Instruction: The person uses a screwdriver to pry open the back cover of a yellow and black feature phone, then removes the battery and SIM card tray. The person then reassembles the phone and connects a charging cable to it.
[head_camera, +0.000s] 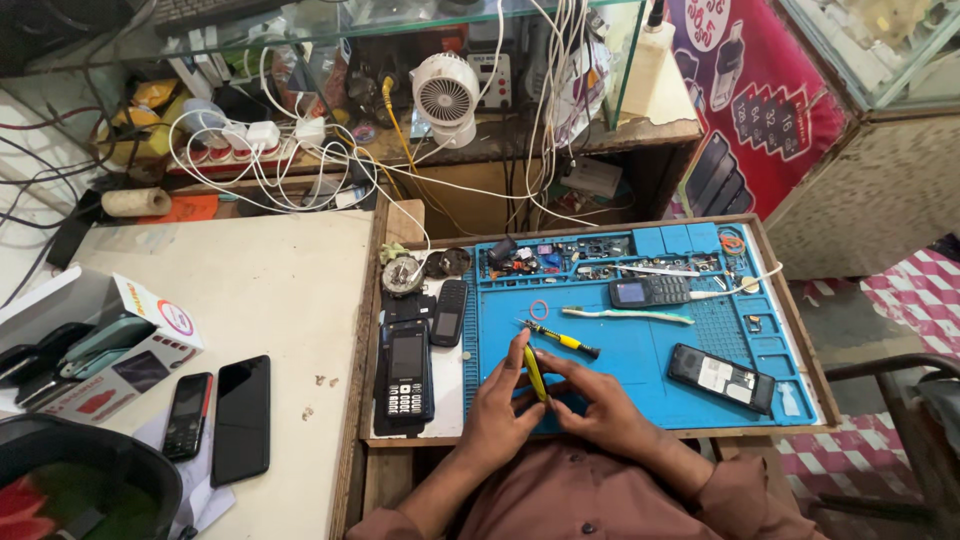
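Lower centre of frame: left hand (497, 403) and right hand (592, 402) both pinched on a yellow tool (535, 373) held upright over the blue mat (640, 350). Best kept low above the mat, fingers near the tip. Screwdriver (562, 339) lies just above.

A bright blue rubber work mat (640, 355) with a raised grid pattern covers the brown wooden tray (790, 300). A yellow-handled screwdriver with a black tip (562, 340) lies on it. The floor (915, 285) shows pink-and-white checks. The small round fan (446, 95) is white.
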